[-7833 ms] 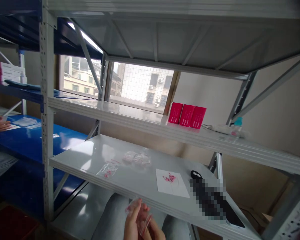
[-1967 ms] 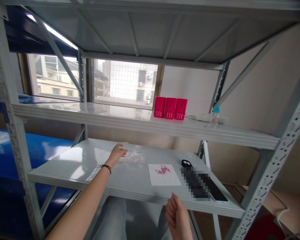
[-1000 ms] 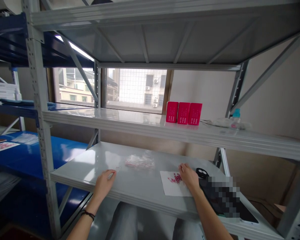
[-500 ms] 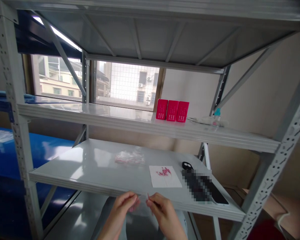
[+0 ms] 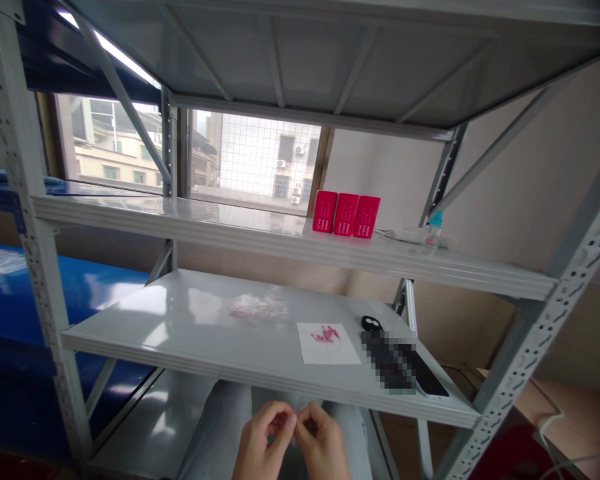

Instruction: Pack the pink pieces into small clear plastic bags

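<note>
While both meet below the shelf (image 5: 205, 347) edge, the left hand (image 5: 261, 445) and right hand (image 5: 321, 445) pinch a small clear bag (image 5: 295, 427) between fingertips, over the lap.

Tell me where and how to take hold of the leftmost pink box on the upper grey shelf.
Grip the leftmost pink box across its upper part, thumb on the front face and fingers behind. Come from the front and its free left side. It stands upright at the end of a row, tight against the middle pink box on its right, so only the left flank, front and top look open on the upper grey shelf.
</note>
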The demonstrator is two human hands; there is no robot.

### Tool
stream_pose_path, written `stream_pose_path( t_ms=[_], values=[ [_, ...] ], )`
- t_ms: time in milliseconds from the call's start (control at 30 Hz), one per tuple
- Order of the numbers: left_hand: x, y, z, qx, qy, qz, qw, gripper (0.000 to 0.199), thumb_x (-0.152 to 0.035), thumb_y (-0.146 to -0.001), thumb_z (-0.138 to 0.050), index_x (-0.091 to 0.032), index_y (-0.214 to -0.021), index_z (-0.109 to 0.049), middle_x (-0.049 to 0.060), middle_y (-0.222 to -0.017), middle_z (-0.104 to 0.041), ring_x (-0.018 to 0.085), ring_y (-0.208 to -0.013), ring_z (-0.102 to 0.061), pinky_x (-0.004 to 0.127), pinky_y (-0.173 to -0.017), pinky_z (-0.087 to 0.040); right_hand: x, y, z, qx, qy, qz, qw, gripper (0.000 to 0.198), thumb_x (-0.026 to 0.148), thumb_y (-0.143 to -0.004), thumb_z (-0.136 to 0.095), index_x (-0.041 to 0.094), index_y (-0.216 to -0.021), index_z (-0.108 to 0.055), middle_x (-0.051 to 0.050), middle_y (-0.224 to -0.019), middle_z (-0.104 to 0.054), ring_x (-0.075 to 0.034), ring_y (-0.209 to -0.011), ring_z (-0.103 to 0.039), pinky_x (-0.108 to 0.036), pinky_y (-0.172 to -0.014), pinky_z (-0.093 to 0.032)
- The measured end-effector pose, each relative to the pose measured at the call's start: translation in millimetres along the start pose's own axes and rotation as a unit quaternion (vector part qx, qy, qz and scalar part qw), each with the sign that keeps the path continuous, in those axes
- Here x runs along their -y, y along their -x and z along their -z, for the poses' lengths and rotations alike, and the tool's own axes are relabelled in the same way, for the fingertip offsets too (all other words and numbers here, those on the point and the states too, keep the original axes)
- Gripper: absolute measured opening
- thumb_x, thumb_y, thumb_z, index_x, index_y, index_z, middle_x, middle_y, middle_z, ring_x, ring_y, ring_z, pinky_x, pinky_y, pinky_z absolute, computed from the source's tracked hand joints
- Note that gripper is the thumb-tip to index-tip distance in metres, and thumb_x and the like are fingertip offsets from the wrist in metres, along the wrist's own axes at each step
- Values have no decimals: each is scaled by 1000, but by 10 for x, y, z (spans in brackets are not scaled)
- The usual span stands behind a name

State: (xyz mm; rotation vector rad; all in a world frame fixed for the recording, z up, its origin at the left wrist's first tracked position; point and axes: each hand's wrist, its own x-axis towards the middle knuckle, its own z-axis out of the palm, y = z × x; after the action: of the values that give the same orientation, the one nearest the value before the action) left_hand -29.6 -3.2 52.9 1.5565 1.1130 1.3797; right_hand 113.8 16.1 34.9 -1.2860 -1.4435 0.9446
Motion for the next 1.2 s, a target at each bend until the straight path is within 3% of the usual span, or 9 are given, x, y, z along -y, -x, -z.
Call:
stream_pose_path(
  t_ms=[167,433,667,833,933,1033,1100,1200],
  values=[
    [82,-21,20,-10,25,8,1000,33,-52,-94,-60,-22,-94,-74,8,-88,-77,22,-81,-74,25,-72,-60,127,63,-42,39,27,42,998,40,56,-87,-61,19,-76,-72,-4,-70,-68,-17,-66,-56,-26,-58,-42],
    [98,7,17,-2,69,36,997,34,-52,-90,-66,-21,-99,-76,11,-101,-79,26,-91,-75,29,-80,-61,136,72,-50,29,80,63,994,39,52,-91,-55,19,-75,-66,-3,-69,-65,-17,-65,-57,-27,-61,-41],
    [52,-47,76,4,49,68,996,41,-59,-91,-60,-21,-83,-75,5,-76,-76,23,-76,-71,26,-68,-56,285,102,-30,58,43,76,995,34,46,-90,-60,19,-73,-72,-2,-72,-66,-16,-67,-58,-26,-63,-41],
    [128,0,26,-39,-88,-10,995,33,-47,-100,-48,-25,-86,-68,6,-84,-75,23,-79,-71,28,-71,-53,192,105,-178,-19,3,31,999,35,46,-88,-61,20,-66,-68,0,-64,-62,-16,-62,-55,-27,-59,-41],
    [254,23,-29,-67,-209,-71,973,32,-34,-103,-39,-26,-79,-60,6,-78,-70,23,-72,-69,31,-68,-50,60,118,-320,-87,62,60,992,37,46,-92,-54,22,-65,-60,-1,-64,-61,-17,-63,-55,-28,-60,-41],
    [361,1,-11,-65,-321,-78,942,33,-25,-102,-35,-27,-77,-57,7,-75,-69,25,-67,-69,34,-63,-47,-42,119,-374,-125,122,89,981,32,40,-93,-52,25,-65,-53,-1,-65,-61,-18,-62,-55,-29,-62,-40],
    [385,-29,51,-51,-378,-72,922,33,-22,-102,-34,-26,-78,-58,8,-77,-71,26,-68,-71,35,-62,-46,-60,109,-333,-102,134,83,982,25,36,-93,-51,25,-71,-52,1,-62,-58,-17,-58,-54,-29,-60,-38],
    [334,-68,171,-4,-420,-66,905,31,-18,-100,-37,-25,-82,-62,9,-79,-73,28,-72,-73,36,-61,-44,-1,98,-192,23,152,101,983,16,25,-93,-47,25,-84,-59,2,-67,-61,-17,-61,-59,-27,-61,-38]
  ],
)
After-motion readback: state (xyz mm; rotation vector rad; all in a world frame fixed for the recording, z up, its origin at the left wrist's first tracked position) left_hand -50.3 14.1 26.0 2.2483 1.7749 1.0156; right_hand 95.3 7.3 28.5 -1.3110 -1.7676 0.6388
